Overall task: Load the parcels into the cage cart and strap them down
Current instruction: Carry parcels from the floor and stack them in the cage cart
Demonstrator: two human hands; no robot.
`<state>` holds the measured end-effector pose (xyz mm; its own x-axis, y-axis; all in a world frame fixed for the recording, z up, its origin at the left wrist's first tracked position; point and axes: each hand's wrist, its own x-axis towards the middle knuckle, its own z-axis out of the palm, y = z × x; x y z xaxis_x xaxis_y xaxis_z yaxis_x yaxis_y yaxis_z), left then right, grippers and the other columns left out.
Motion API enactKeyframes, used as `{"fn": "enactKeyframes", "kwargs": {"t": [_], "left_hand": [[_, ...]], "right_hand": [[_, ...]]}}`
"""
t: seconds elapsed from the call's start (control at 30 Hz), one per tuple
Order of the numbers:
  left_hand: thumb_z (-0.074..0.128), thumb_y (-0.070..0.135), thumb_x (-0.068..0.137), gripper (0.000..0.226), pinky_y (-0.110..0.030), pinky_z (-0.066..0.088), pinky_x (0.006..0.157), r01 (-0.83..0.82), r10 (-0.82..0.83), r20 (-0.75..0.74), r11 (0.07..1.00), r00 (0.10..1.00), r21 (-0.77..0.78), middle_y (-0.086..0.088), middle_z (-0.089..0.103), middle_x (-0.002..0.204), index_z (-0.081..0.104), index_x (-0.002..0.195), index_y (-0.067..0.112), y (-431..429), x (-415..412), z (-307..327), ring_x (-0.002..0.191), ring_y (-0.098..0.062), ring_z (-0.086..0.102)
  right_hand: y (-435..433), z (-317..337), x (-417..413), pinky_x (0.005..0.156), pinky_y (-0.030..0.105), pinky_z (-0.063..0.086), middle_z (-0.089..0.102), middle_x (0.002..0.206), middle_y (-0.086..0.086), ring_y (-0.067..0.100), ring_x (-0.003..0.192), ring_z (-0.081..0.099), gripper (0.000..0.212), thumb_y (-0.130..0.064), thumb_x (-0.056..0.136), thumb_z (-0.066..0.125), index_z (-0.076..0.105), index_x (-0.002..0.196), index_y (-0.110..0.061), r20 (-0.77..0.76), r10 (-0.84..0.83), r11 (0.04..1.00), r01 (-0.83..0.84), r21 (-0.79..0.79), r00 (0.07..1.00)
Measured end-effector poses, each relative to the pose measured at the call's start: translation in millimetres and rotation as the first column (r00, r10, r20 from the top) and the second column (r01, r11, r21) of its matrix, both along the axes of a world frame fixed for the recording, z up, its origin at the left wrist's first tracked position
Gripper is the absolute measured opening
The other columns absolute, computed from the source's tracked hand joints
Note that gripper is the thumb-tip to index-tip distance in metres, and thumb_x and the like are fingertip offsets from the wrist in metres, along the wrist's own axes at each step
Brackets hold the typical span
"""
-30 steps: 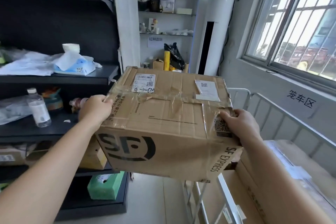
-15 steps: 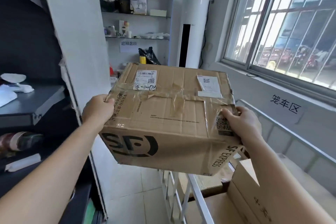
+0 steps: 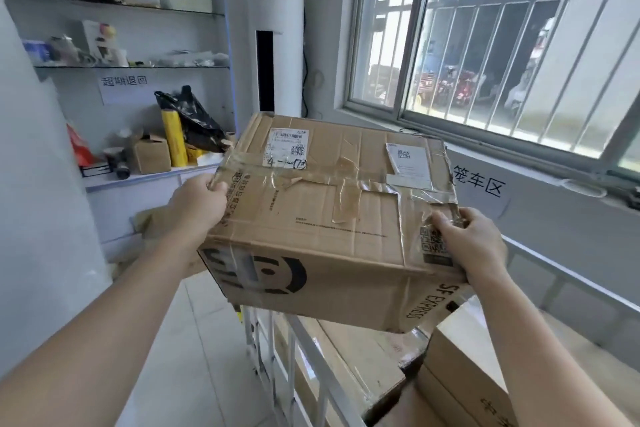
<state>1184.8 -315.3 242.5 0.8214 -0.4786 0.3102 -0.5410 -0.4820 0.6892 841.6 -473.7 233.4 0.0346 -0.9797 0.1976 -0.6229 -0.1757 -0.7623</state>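
A taped brown cardboard parcel (image 3: 332, 218) with white labels and black SF Express print hangs in the air in front of me. My left hand (image 3: 197, 204) grips its left edge, thumb on top. My right hand (image 3: 471, 243) grips its right near corner, fingers curled over the top. The parcel is above the white metal rail of the cage cart (image 3: 322, 374), tilted slightly down to the right. Inside the cart lie other cardboard boxes (image 3: 464, 378), partly hidden by the parcel.
A white shelf unit (image 3: 156, 170) with small boxes, a yellow roll and a black bag stands at the back left. A tall white air conditioner (image 3: 277, 35) is in the corner. A barred window (image 3: 502, 45) fills the right wall. The tiled floor (image 3: 194, 357) lies left of the cart.
I have turned right with the parcel. The dark shelving has left the view, and the parcel now sits over the cart's rail. Both hands keep the same grip.
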Motion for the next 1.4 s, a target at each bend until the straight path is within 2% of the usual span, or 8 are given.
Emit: {"fn": "enactKeyframes", "kwargs": {"t": [0.17, 0.27, 0.53, 0.73, 0.87, 1.0, 1.17, 1.4], "left_hand": [[0.047, 0.031, 0.098, 0.023, -0.035, 0.039, 0.075, 0.158, -0.158, 0.001, 0.987, 0.987, 0.0, -0.004, 0.064, 0.097, 0.065, 0.106, 0.019, -88.2, 31.9, -1.8, 0.086, -0.026, 0.051], [0.046, 0.031, 0.099, 0.029, -0.038, 0.044, 0.08, 0.232, -0.231, -0.037, 0.972, 0.972, 0.031, -0.007, 0.065, 0.104, 0.063, 0.118, 0.018, -141.6, 43.1, -11.8, 0.093, -0.03, 0.055], [0.048, 0.028, 0.098, 0.025, -0.034, 0.038, 0.075, 0.363, -0.353, -0.124, 0.929, 0.927, 0.068, -0.007, 0.065, 0.102, 0.065, 0.112, 0.016, -275.5, 53.2, -67.1, 0.101, -0.032, 0.058], [0.049, 0.027, 0.098, 0.018, -0.034, 0.039, 0.074, 0.455, -0.427, -0.194, 0.881, 0.883, 0.128, 0.0, 0.06, 0.093, 0.064, 0.106, 0.022, -363.3, 58.2, -109.2, 0.089, -0.026, 0.054], [0.049, 0.029, 0.097, 0.027, -0.036, 0.043, 0.077, 0.527, -0.486, -0.231, 0.83, 0.843, 0.18, -0.005, 0.067, 0.112, 0.064, 0.118, 0.019, -417.2, 60.6, -139.4, 0.097, -0.029, 0.057], [0.05, 0.023, 0.098, 0.01, -0.031, 0.036, 0.075, 0.616, -0.562, -0.269, 0.763, 0.782, 0.197, -0.003, 0.058, 0.099, 0.056, 0.091, 0.025, -475.5, 58.2, -172.5, 0.088, -0.022, 0.048], [0.055, 0.025, 0.096, 0.042, -0.04, 0.041, 0.101, 0.726, -0.638, -0.352, 0.643, 0.684, 0.246, -0.01, 0.059, 0.134, 0.054, 0.135, 0.008, -556.3, 57.8, -229.4, 0.124, -0.031, 0.053], [0.057, 0.025, 0.095, 0.044, -0.042, 0.042, 0.103, 0.829, -0.681, -0.473, 0.461, 0.559, 0.317, -0.004, 0.058, 0.136, 0.052, 0.138, 0.016, -633.7, 51.6, -325.2, 0.123, -0.028, 0.053]], "right_hand": [[-37.1, -14.9, 17.5, 0.079, 0.041, 0.053, 0.065, 0.092, 0.002, 0.026, 0.089, 0.062, 0.025, -0.048, 0.089, 0.061, 0.055, 0.097, -0.025, 0.018, -0.138, 0.99, 0.138, -0.017, 0.99], [-61.1, -25.3, 21.2, 0.071, 0.033, 0.043, 0.06, 0.091, 0.0, 0.022, 0.085, 0.054, 0.028, -0.046, 0.091, 0.06, 0.059, 0.105, -0.022, -0.007, -0.223, 0.975, 0.223, -0.008, 0.975], [-147.1, -66.2, 26.6, 0.068, 0.032, 0.037, 0.061, 0.095, 0.003, 0.021, 0.083, 0.049, 0.031, -0.045, 0.092, 0.06, 0.062, 0.108, -0.019, -0.052, -0.357, 0.933, 0.359, 0.023, 0.933], [-199.0, -108.2, 30.2, 0.072, 0.038, 0.05, 0.069, 0.098, 0.004, 0.027, 0.089, 0.062, 0.026, -0.048, 0.089, 0.06, 0.062, 0.097, -0.023, -0.076, -0.441, 0.892, 0.446, 0.074, 0.894], [-232.7, -134.4, 32.5, 0.076, 0.038, 0.049, 0.067, 0.099, 0.005, 0.027, 0.093, 0.06, 0.03, -0.047, 0.09, 0.059, 0.064, 0.099, -0.019, -0.109, -0.448, 0.876, 0.46, 0.146, 0.888], [-262.1, -164.6, 36.9, 0.072, 0.035, 0.046, 0.066, 0.098, 0.003, 0.026, 0.09, 0.059, 0.026, -0.046, 0.089, 0.06, 0.063, 0.092, -0.021, -0.178, -0.477, 0.838, 0.507, 0.202, 0.86], [-294.8, -215.0, 45.0, 0.077, 0.036, 0.05, 0.066, 0.101, 0.0, 0.022, 0.093, 0.061, 0.039, -0.055, 0.076, 0.069, 0.062, 0.098, -0.024, -0.202, -0.547, 0.745, 0.582, 0.325, 0.813], [-329.0, -298.4, 49.7, 0.09, 0.039, 0.049, 0.061, 0.121, 0.005, 0.026, 0.112, 0.058, 0.064, -0.051, 0.072, 0.077, 0.057, 0.122, -0.016, -0.22, -0.614, 0.624, 0.637, 0.452, 0.758]]}}
